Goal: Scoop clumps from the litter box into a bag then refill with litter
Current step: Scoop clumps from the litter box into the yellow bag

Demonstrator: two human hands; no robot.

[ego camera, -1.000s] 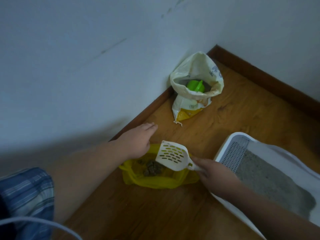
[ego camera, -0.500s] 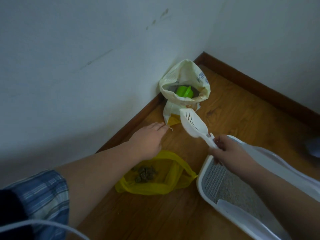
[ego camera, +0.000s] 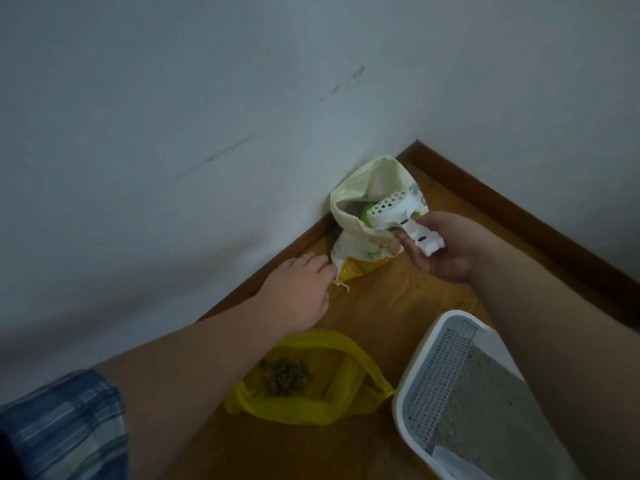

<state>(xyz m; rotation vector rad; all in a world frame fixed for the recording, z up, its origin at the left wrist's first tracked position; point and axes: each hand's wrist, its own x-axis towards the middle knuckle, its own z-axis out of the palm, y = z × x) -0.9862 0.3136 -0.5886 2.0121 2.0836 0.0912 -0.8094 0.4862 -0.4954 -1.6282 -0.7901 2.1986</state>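
A: Well, litter sack (ego camera: 358,188) print is blurred, unreadable. Counts?
B: One sack, one yellow bag (ego camera: 311,412), one scoop (ego camera: 391,206), one litter box (ego camera: 399,410). Right hand (ego camera: 441,252) grips scoop, head in sack mouth; left hand (ego camera: 298,294), fingers straight, touches sack corner.

- Litter scoop (ego camera: 391,211): white, with rows of small perforations.
- Litter sack (ego camera: 363,183), at 12 o'clock of the waste bag: cream, yellow at the base; bright green object (ego camera: 366,213) inside.
- Waste bag (ego camera: 311,408): translucent yellow.
- Clumps (ego camera: 287,375): dark olive-brown.
- Litter box (ego camera: 398,407), at 5 o'clock: white rim, grey grid panel.
- Litter (ego camera: 491,393): grey, speckled.
- Floor (ego camera: 381,306): brown wood grain.
- Sleeve (ego camera: 62,424), at 8 o'clock: blue-and-white plaid.
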